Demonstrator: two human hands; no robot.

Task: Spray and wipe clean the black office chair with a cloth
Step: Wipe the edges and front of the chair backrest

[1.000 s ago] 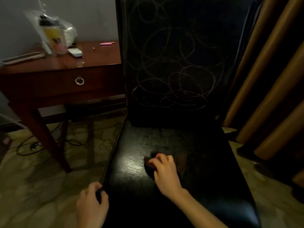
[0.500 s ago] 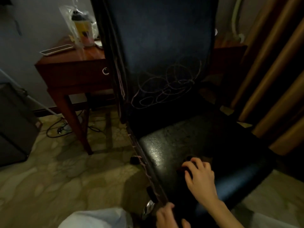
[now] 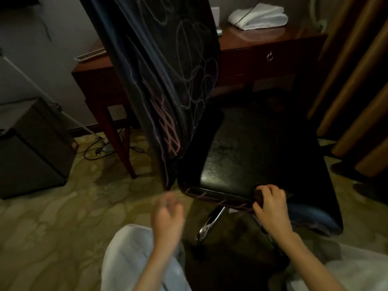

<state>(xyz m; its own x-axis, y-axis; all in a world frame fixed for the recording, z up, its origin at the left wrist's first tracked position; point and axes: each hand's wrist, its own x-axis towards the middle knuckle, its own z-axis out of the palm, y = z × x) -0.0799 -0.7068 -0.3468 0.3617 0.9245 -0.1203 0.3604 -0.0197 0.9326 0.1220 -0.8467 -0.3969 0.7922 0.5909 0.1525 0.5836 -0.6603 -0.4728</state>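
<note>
- The black leather-look office chair (image 3: 252, 156) now stands turned. A second ago its tall backrest (image 3: 168, 66) faced the person squarely; now the backrest is side-on at the left and the seat runs off to the right.
- The left hand (image 3: 168, 215) gripped the seat's left edge a second ago. It is now off the chair and hangs in the air over the patterned floor, blurred with motion. Its fingers look loose and empty, so I judge it released.
- The right hand (image 3: 271, 203) was working mid-seat. It now sits at the seat's near edge, fingers curled over the small dark cloth (image 3: 258, 197) and thumb hooked under the rim, grasping the cloth against the leather.
- The turn brings pink crayon-like strokes into view on the backrest's side and along the seat's near rim (image 3: 212, 197), with pale looping scribbles across the backrest's face.
- For the task, this suggests the person has swivelled the chair to reach a dirtier side. The seat top shines, but the rim and backrest look unwiped, so much of the job remains.
- No spray bottle shows now. A folded white towel (image 3: 258, 16) lies near the back edge of the dark wooden counter (image 3: 262, 47) behind the chair.
</note>
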